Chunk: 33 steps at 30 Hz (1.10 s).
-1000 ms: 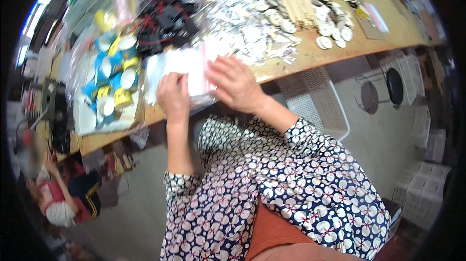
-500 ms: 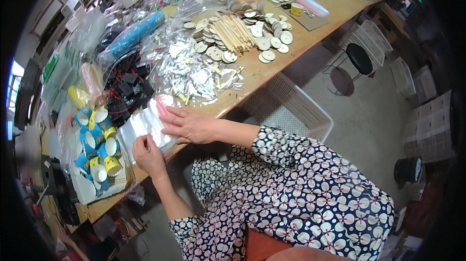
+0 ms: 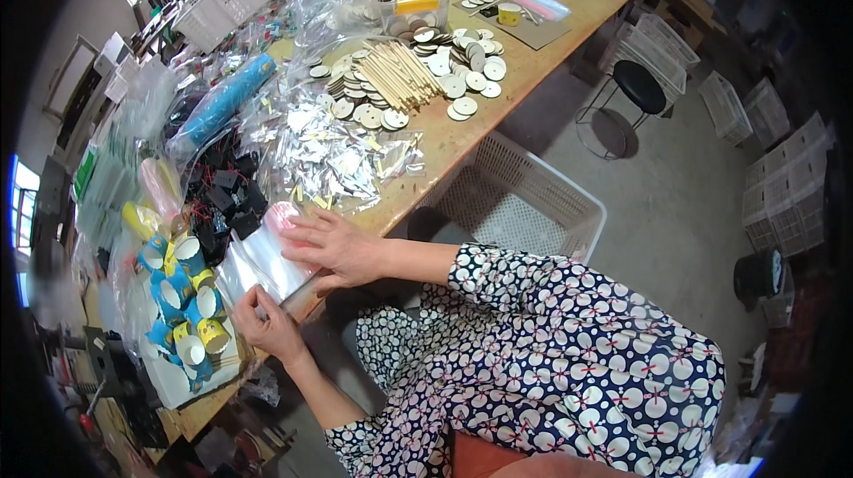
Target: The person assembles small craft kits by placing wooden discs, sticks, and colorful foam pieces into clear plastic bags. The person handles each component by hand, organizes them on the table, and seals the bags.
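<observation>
A stack of clear plastic bags (image 3: 259,266) with a reddish end lies near the table's front edge. My right hand (image 3: 336,250) rests on the stack, fingers stretched out over the bags by the reddish end. At the near edge of the same stack, my left hand (image 3: 269,325) has its thumb and fingertips pinched together on a bag's edge. How much of the plastic it grips is hidden by the fingers. Blue and yellow paper cups (image 3: 188,305) lie in a white tray (image 3: 182,389) left of my left hand.
Black battery holders (image 3: 233,189) with red wires lie beyond the bags. Silvery small packets (image 3: 333,154), wooden sticks (image 3: 402,76) and round wooden discs (image 3: 453,85) spread farther along the table. A white plastic crate (image 3: 555,198) stands below the edge, a black stool (image 3: 638,87) beyond.
The view has shifted, so the table's things sit a little lower and farther left. My left hand has drawn slightly toward me, away from my right, which stays on the bags.
</observation>
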Each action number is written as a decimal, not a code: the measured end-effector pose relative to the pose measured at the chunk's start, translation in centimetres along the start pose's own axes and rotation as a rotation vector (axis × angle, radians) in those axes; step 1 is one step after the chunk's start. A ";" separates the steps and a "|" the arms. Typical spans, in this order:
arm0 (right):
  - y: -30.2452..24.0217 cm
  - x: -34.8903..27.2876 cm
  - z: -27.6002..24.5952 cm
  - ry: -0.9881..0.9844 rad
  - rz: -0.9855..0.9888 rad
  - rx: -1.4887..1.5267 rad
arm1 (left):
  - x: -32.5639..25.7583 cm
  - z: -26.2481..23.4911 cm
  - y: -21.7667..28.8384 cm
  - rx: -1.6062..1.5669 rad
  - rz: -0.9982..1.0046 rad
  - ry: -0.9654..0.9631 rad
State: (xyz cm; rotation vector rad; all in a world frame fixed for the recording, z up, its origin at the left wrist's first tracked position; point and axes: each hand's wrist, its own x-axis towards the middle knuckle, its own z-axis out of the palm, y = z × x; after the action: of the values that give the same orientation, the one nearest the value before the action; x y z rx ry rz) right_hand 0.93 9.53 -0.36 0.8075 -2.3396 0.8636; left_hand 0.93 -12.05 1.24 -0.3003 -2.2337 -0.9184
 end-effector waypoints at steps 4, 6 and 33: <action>-2.9 -1.3 -2.3 0.182 0.124 0.151 | 0.2 -2.1 2.8 -0.013 0.129 0.002; -5.4 -2.0 -4.3 0.084 0.385 0.535 | -0.2 -3.3 5.6 -0.051 0.211 -0.095; -6.1 -11.7 -5.6 -0.324 1.286 1.255 | -8.9 -0.7 7.8 -0.572 -0.224 -0.688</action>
State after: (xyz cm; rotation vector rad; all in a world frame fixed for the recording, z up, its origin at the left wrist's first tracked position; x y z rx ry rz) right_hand 14.60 13.77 -1.66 -0.4500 -2.1936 3.0176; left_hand 11.29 -6.53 -0.30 -0.7248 -2.5919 -1.7917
